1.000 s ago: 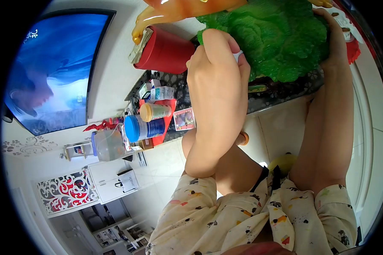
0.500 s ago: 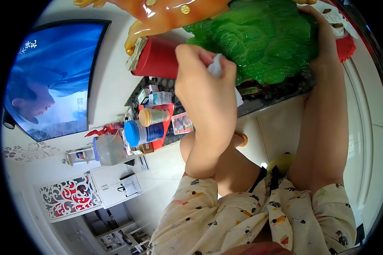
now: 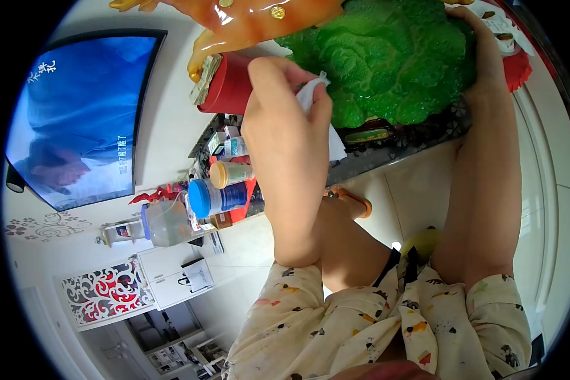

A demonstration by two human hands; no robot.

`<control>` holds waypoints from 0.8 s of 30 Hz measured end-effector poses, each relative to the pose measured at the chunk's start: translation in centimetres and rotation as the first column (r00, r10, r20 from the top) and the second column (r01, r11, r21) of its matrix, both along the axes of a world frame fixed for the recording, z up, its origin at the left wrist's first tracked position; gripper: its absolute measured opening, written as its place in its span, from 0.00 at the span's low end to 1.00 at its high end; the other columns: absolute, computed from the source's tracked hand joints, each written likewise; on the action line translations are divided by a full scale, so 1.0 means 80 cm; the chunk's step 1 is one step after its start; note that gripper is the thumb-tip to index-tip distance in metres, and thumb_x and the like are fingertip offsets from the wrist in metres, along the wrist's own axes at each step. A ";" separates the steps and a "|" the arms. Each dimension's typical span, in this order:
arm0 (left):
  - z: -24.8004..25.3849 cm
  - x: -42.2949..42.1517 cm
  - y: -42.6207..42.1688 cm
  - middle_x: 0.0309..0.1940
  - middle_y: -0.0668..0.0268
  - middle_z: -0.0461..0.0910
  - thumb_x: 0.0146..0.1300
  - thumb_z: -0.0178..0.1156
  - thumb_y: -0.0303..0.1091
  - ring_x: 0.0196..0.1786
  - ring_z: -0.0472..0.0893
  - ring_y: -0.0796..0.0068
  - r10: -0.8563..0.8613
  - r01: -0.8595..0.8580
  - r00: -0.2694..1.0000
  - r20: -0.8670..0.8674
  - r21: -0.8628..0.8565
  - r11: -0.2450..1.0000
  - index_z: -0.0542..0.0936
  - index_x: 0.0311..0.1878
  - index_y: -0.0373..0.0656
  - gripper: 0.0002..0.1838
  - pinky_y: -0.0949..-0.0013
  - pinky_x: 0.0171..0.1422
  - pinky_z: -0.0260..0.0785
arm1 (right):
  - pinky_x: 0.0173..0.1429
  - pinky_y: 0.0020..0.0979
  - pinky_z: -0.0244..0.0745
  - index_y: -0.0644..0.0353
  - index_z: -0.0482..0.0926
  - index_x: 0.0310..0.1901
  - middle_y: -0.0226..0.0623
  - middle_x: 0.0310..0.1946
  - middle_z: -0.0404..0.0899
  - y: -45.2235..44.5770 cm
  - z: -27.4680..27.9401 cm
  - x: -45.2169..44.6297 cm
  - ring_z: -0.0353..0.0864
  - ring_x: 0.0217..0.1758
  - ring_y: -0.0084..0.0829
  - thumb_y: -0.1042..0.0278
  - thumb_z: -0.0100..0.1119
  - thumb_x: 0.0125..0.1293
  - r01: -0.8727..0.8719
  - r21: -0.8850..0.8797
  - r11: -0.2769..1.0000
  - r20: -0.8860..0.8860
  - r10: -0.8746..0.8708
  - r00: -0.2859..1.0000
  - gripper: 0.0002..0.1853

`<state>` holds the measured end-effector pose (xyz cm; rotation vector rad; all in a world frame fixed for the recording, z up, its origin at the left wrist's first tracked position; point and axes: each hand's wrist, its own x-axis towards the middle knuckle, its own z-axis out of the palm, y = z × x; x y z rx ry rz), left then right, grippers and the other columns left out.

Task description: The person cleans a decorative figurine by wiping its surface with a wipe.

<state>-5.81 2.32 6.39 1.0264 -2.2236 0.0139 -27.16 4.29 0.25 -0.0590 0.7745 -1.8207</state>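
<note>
A large glossy green cabbage ornament (image 3: 386, 69) stands on a dark patterned tabletop. My left hand (image 3: 285, 88) is closed around a crumpled white tissue (image 3: 337, 144) near the ornament's left side; part of the tissue sticks out above the thumb, and a flap hangs below the hand. On the other side, my right hand (image 3: 478, 47) grips the right edge of the cabbage, with its fingertips partly hidden behind the leaves. An orange-and-gold glossy figure (image 3: 266, 28) adjoins the cabbage at the top. Just left of my left hand is a red container (image 3: 225, 85) with banknote-like paper at its end.
Left of my forearm stand a blue-lidded jar (image 3: 218, 197), a yellow-lidded jar (image 3: 231, 174) and small boxes. A large television (image 3: 82, 120) hangs on the wall. White dishes (image 3: 503, 41) and a red frilled item (image 3: 517, 69) lie beyond my right hand.
My left hand has moved left, slightly away from the cabbage, and more of the tissue shows. My right hand stays at the cabbage's edge. The television picture has changed.
</note>
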 end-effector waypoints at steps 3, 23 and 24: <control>0.002 -0.001 0.000 0.33 0.52 0.81 0.58 0.67 0.18 0.36 0.83 0.50 -0.008 0.015 0.994 0.106 -0.065 0.998 0.69 0.44 0.38 0.17 0.55 0.41 0.74 | 0.52 0.40 0.84 0.60 0.85 0.47 0.41 0.41 0.88 -0.003 -0.006 -0.008 0.87 0.41 0.41 0.56 0.64 0.55 -0.033 0.031 0.999 0.071 0.031 0.997 0.21; 0.000 -0.005 0.015 0.31 0.52 0.81 0.59 0.68 0.22 0.36 0.82 0.45 0.111 -0.098 0.991 -0.073 0.165 0.982 0.70 0.44 0.38 0.16 0.53 0.40 0.73 | 0.43 0.36 0.84 0.60 0.85 0.40 0.38 0.33 0.87 -0.012 -0.008 -0.010 0.86 0.32 0.38 0.58 0.65 0.55 0.032 0.075 0.997 0.081 -0.038 0.996 0.16; -0.003 -0.006 0.014 0.32 0.52 0.81 0.59 0.67 0.22 0.36 0.82 0.45 0.098 -0.088 0.992 -0.073 0.137 0.987 0.70 0.44 0.37 0.15 0.52 0.41 0.73 | 0.43 0.36 0.84 0.60 0.85 0.40 0.38 0.33 0.87 -0.013 -0.011 -0.014 0.86 0.33 0.38 0.58 0.65 0.56 0.012 0.061 0.998 0.095 -0.018 0.995 0.16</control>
